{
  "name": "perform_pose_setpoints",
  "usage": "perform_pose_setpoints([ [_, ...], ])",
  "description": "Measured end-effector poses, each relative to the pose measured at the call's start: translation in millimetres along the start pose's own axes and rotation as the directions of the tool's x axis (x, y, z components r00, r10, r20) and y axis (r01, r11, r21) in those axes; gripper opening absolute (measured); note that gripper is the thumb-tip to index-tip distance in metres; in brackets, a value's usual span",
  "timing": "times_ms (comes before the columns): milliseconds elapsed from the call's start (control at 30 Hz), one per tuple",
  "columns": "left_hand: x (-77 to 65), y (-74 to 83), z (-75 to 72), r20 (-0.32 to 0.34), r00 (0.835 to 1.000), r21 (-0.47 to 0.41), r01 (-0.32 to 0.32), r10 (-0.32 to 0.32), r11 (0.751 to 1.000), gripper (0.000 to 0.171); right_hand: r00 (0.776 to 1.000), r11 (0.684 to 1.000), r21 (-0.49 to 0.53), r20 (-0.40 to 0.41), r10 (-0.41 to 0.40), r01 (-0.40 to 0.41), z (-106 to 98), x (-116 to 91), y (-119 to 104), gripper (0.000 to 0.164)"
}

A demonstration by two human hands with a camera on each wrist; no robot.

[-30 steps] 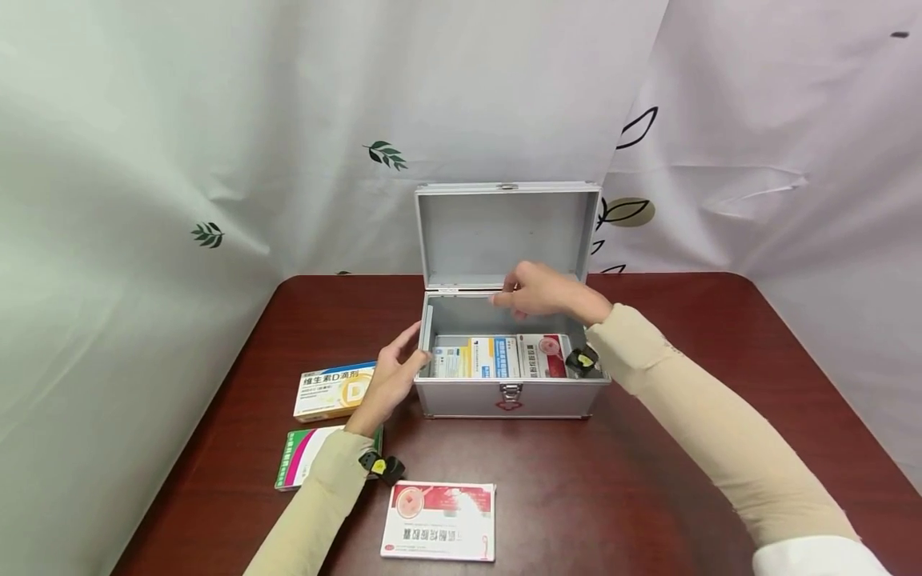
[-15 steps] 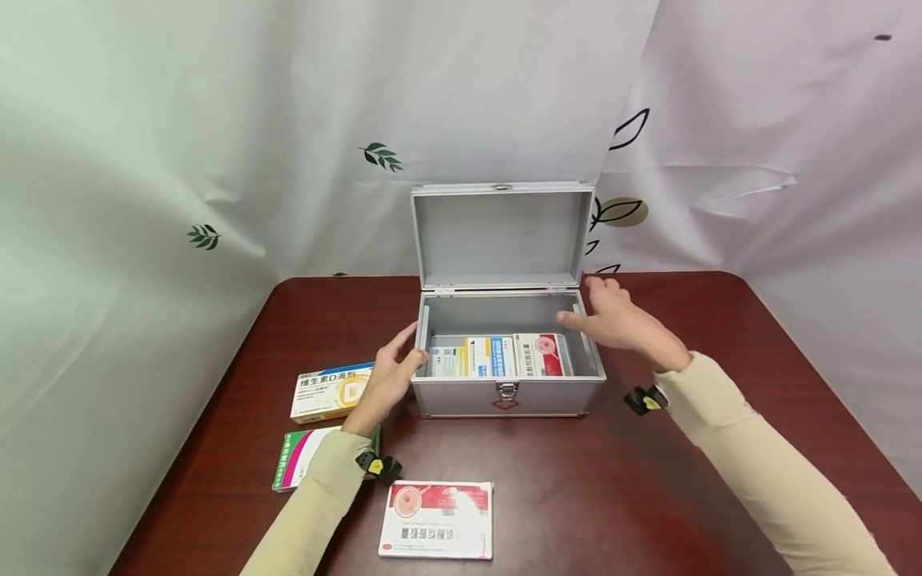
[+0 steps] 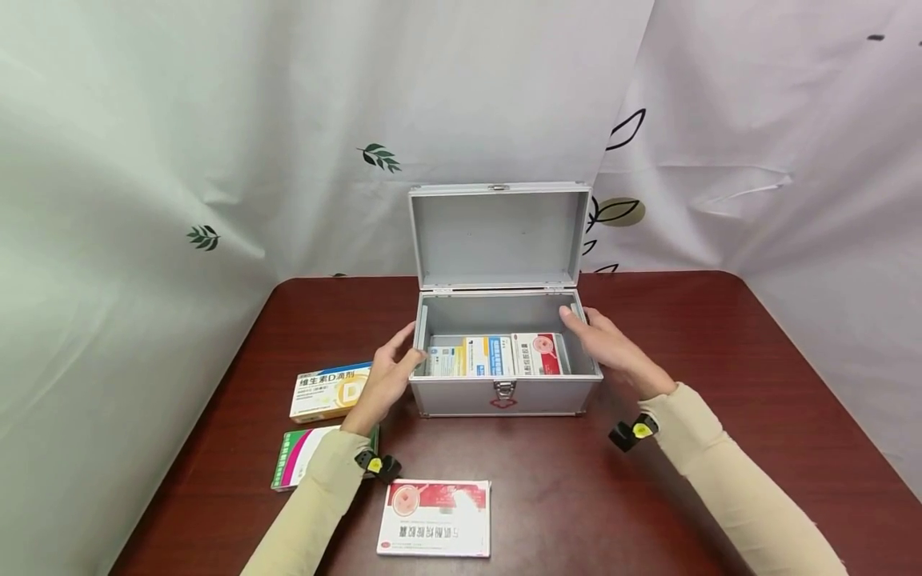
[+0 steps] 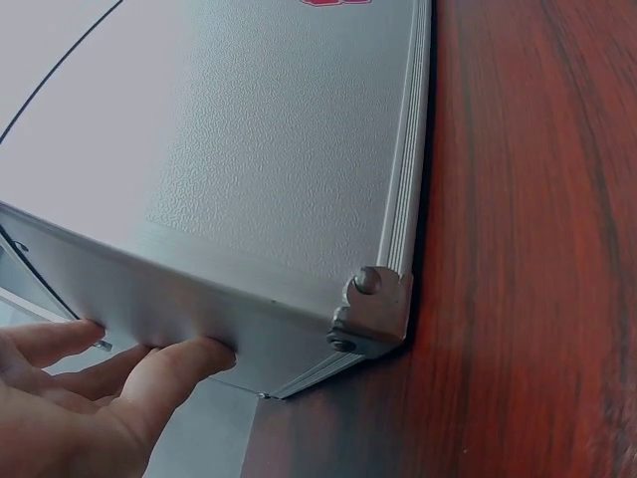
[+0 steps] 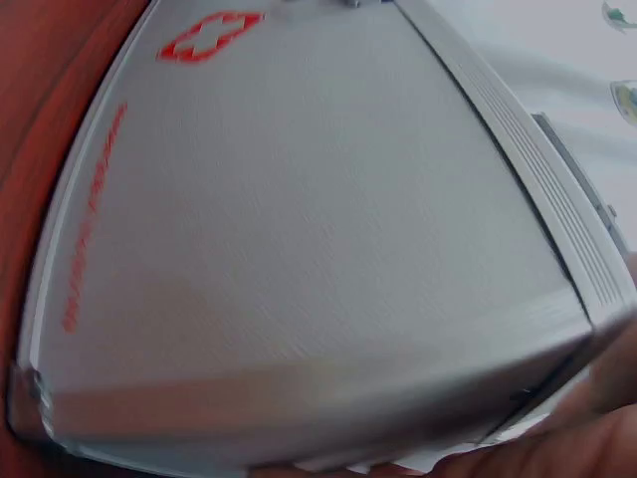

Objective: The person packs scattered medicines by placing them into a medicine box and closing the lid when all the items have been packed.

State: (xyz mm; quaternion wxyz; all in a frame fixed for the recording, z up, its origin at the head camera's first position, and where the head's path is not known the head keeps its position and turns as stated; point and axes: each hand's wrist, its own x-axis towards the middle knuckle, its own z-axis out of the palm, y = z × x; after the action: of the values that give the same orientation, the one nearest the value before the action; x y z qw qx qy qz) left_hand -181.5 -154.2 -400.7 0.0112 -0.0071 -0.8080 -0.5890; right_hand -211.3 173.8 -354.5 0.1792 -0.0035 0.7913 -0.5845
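Metal case (image 3: 547, 398) stands open before a printed curtain (image 3: 324, 96), on a wood-grained table (image 3: 677, 336). Expect stiff, smooth sides and moderate weight; lift by both ends. Left hand (image 3: 391, 374) grips the left end; right hand (image 3: 614, 346) straddles the right, firmness of hold indeterminable. Cartons (image 3: 497, 358) inside: probably light, crushable.

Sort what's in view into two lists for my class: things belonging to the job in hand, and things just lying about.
In the job:
metal case, lid open, left hand and right hand at its sides
medicine boxes inside it

Lying about (no hand on them, though possibly wanted later):
vitamin D box
green-ended box
loose red-and-white box
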Motion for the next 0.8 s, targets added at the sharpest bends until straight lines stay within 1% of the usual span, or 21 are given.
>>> perform_pose_setpoints([
  [167,-0.8,-1.8,2.9,-0.004,1.0,-0.021,0.0,0.0,1.0,0.054,0.997,0.999,0.041,-0.078,0.013,-0.01,3,-2,8,0.071],
  [233,-0.8,-2.3,3.4,0.0,1.0,-0.025,-0.001,0.001,1.0,0.055,0.994,0.999,0.039,-0.108,-0.006,0.01,4,-3,11,0.066],
  [300,-0.7,-2.3,3.1,0.007,1.0,-0.022,0.003,-0.003,1.0,0.056,0.988,0.999,0.021,-0.148,-0.044,0.048,6,-3,14,0.062],
  [367,0.1,-1.6,1.9,0.012,1.0,-0.017,0.004,-0.003,1.0,0.056,0.973,0.995,-0.024,-0.205,-0.103,0.1,7,-3,15,0.059],
  [433,0.7,-0.7,-0.2,0.014,1.0,-0.015,0.002,-0.002,1.0,0.056,0.953,0.985,-0.082,-0.255,-0.165,0.149,9,-2,16,0.055],
  [533,-0.1,1.0,-4.8,0.029,1.0,-0.006,0.011,-0.011,1.0,0.055,0.928,0.972,-0.136,-0.295,-0.226,0.194,12,1,16,0.049],
  [667,-5.8,2.4,-13.9,0.086,0.995,0.015,0.05,-0.051,0.999,0.058,0.919,0.965,-0.165,-0.305,-0.249,0.206,14,2,15,0.046],
  [733,-10.0,3.2,-18.6,0.138,0.988,0.007,0.066,-0.066,0.998,0.062,0.918,0.965,-0.178,-0.314,-0.241,0.192,13,1,16,0.046],
  [800,-15.1,5.2,-21.9,0.188,0.98,-0.014,0.071,-0.067,0.997,0.063,0.916,0.966,-0.19,-0.327,-0.231,0.175,12,-1,18,0.047],
])
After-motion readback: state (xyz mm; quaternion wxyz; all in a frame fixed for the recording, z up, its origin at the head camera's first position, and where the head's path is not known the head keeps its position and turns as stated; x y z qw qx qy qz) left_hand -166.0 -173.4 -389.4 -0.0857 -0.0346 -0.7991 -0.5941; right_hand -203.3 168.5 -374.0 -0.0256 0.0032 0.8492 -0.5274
